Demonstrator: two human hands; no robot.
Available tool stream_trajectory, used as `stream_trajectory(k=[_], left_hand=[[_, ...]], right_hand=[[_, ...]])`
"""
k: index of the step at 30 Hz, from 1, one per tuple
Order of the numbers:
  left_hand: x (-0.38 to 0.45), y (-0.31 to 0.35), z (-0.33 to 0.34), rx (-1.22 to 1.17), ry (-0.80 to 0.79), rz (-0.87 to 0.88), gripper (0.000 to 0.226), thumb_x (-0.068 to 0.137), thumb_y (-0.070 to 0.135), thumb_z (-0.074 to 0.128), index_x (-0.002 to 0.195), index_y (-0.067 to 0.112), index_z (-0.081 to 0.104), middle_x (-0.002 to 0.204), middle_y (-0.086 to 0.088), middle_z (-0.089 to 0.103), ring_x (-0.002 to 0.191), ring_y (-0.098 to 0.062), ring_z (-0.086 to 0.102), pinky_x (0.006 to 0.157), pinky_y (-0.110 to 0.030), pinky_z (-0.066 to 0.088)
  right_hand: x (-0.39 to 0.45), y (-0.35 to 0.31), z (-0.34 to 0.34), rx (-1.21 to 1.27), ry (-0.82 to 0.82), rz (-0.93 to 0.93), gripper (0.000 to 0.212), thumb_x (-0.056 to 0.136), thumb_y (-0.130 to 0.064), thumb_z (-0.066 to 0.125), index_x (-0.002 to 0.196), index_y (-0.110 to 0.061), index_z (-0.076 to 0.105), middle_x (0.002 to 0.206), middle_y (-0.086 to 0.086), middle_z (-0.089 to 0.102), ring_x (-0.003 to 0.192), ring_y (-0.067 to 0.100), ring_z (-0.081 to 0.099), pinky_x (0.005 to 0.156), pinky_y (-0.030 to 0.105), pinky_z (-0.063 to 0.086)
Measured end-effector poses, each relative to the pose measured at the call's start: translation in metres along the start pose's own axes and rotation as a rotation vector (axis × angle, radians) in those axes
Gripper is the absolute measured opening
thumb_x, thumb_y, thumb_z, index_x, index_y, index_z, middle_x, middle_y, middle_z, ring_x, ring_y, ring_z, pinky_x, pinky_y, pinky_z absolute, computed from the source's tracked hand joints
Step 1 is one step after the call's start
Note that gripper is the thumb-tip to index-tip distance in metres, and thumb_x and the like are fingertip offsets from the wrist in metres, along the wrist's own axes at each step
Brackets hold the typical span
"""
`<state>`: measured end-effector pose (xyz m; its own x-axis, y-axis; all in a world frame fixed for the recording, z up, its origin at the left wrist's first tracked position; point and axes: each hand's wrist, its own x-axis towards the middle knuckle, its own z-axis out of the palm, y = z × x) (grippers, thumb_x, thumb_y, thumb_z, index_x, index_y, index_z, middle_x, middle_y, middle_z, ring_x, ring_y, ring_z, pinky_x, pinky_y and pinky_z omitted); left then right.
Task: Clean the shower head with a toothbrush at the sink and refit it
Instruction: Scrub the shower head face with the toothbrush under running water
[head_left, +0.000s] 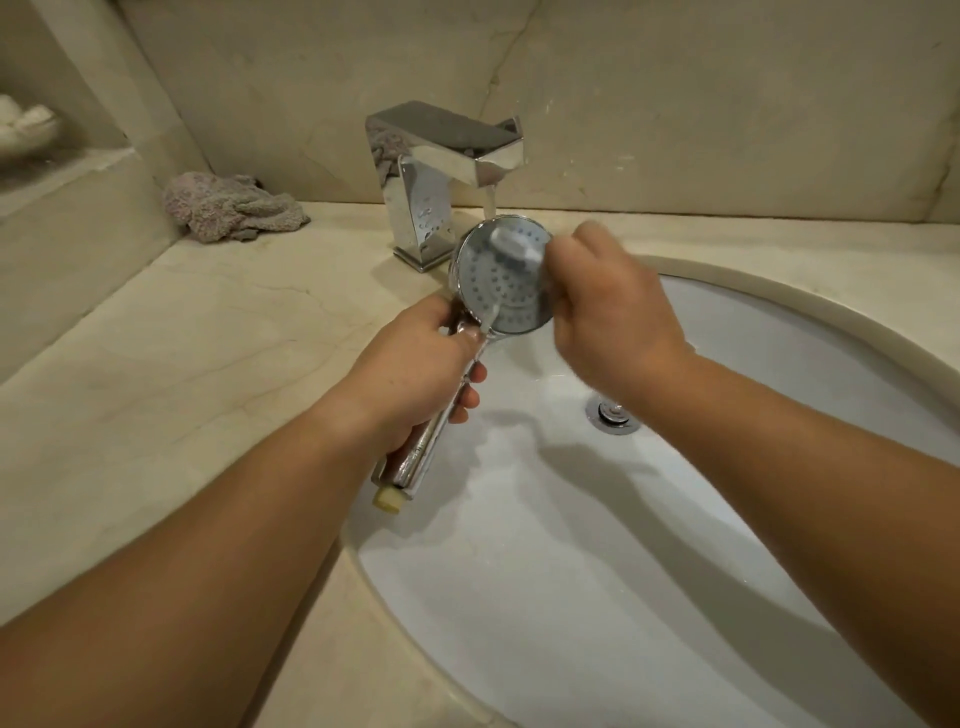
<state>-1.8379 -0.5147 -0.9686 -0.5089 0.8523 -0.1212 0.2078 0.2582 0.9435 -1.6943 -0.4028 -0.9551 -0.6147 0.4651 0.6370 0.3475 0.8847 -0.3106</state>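
1. The toothbrush (511, 245) is motion-blurred; only a pale head shows against the shower head (503, 275). Its handle is concealed inside the right hand (608, 306).
2. The right hand's fingers are blurred, and the grip cannot be resolved.
3. The left hand (415, 374) covers the middle of the shower head's handle; only the neck and the threaded end remain visible.
4. The right forearm partly covers the drain (610, 414).
5. The sink (779, 332) is cut off by the bottom and right edges.
6. A pale object (26, 127) on the left ledge is blurred, cropped and unidentifiable.
7. The water stream (489, 200) blurs where it meets the shower head.
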Motion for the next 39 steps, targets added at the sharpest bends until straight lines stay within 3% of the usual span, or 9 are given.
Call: stream_trajectory(k=[3, 6, 11, 16, 21, 25, 31, 36, 39], left_hand=[[0.000, 0.000, 0.002, 0.011, 0.006, 0.008, 0.018, 0.085, 0.033, 0.054, 0.097, 0.039, 0.066, 0.069, -0.002, 0.071, 0.055, -0.020, 0.064, 0.055, -0.035, 0.056], [0.000, -0.001, 0.001, 0.012, 0.014, 0.010, 0.015, 0.092, 0.029, 0.055, 0.097, 0.038, 0.066, 0.067, 0.000, 0.071, 0.055, -0.019, 0.065, 0.055, -0.034, 0.057], [0.002, -0.001, -0.001, -0.046, 0.029, -0.031, 0.014, 0.096, 0.024, 0.055, 0.095, 0.034, 0.065, 0.074, -0.007, 0.070, 0.054, -0.018, 0.063, 0.053, -0.033, 0.055], [0.003, -0.001, -0.007, -0.084, 0.085, -0.055, 0.009, 0.097, 0.024, 0.055, 0.100, 0.022, 0.063, 0.079, -0.011, 0.067, 0.052, -0.019, 0.061, 0.053, -0.032, 0.052], [0.003, 0.001, -0.007, -0.081, 0.082, -0.062, 0.009, 0.101, 0.023, 0.053, 0.102, 0.020, 0.062, 0.080, -0.011, 0.067, 0.051, -0.017, 0.062, 0.052, -0.031, 0.053], [0.000, 0.004, -0.003, -0.082, 0.061, -0.062, 0.010, 0.102, 0.022, 0.053, 0.104, 0.017, 0.061, 0.080, -0.012, 0.066, 0.051, -0.018, 0.061, 0.051, -0.032, 0.053], [-0.004, 0.009, -0.004, -0.119, 0.036, -0.093, 0.014, 0.103, 0.021, 0.052, 0.107, 0.013, 0.062, 0.079, -0.012, 0.065, 0.053, -0.018, 0.060, 0.051, -0.032, 0.053], [-0.005, 0.010, -0.003, -0.138, 0.023, -0.098, 0.013, 0.103, 0.020, 0.052, 0.105, 0.013, 0.063, 0.078, -0.011, 0.065, 0.052, -0.018, 0.060, 0.050, -0.031, 0.053], [-0.005, 0.010, -0.003, -0.121, 0.031, -0.092, 0.013, 0.102, 0.021, 0.053, 0.105, 0.014, 0.063, 0.077, -0.010, 0.065, 0.052, -0.017, 0.060, 0.050, -0.031, 0.054]], right_hand=[[-0.007, -0.010, 0.008, -0.008, -0.078, -0.124, 0.011, 0.079, 0.004, 0.055, 0.087, -0.004, 0.054, 0.087, 0.018, 0.050, 0.056, 0.032, 0.045, 0.044, 0.036, 0.038], [0.005, -0.002, 0.006, 0.050, 0.034, 0.045, 0.004, 0.085, -0.021, 0.038, 0.084, -0.019, 0.041, 0.086, 0.005, 0.042, 0.064, 0.025, 0.039, 0.046, 0.030, 0.028], [-0.008, 0.025, 0.013, 0.099, 0.102, 0.305, 0.015, 0.094, -0.009, 0.044, 0.082, -0.017, 0.038, 0.081, 0.003, 0.043, 0.068, 0.024, 0.037, 0.058, 0.033, 0.026], [-0.037, 0.010, 0.037, 0.193, 0.015, 0.369, 0.018, 0.100, -0.017, 0.038, 0.082, -0.017, 0.035, 0.072, -0.004, 0.038, 0.060, 0.016, 0.035, 0.055, 0.035, 0.028], [-0.046, 0.001, 0.043, 0.191, -0.013, 0.239, 0.015, 0.099, -0.018, 0.039, 0.086, -0.023, 0.037, 0.075, -0.003, 0.043, 0.063, 0.026, 0.044, 0.055, 0.044, 0.045], [-0.045, 0.003, 0.040, 0.083, -0.060, 0.081, 0.002, 0.098, -0.017, 0.045, 0.096, -0.018, 0.044, 0.073, -0.004, 0.046, 0.057, 0.034, 0.047, 0.050, 0.036, 0.041], [-0.041, 0.006, 0.033, 0.034, -0.015, 0.037, 0.021, 0.101, -0.025, 0.042, 0.099, -0.010, 0.057, 0.076, 0.003, 0.057, 0.060, 0.030, 0.051, 0.052, 0.034, 0.043], [-0.030, 0.013, 0.029, 0.015, 0.036, 0.215, 0.043, 0.100, -0.043, 0.025, 0.085, -0.015, 0.053, 0.078, -0.001, 0.053, 0.065, 0.023, 0.048, 0.056, 0.031, 0.033], [-0.037, 0.008, 0.031, -0.037, -0.007, 0.074, 0.038, 0.100, -0.038, 0.032, 0.081, -0.013, 0.054, 0.073, 0.000, 0.052, 0.061, 0.023, 0.046, 0.054, 0.029, 0.029]])
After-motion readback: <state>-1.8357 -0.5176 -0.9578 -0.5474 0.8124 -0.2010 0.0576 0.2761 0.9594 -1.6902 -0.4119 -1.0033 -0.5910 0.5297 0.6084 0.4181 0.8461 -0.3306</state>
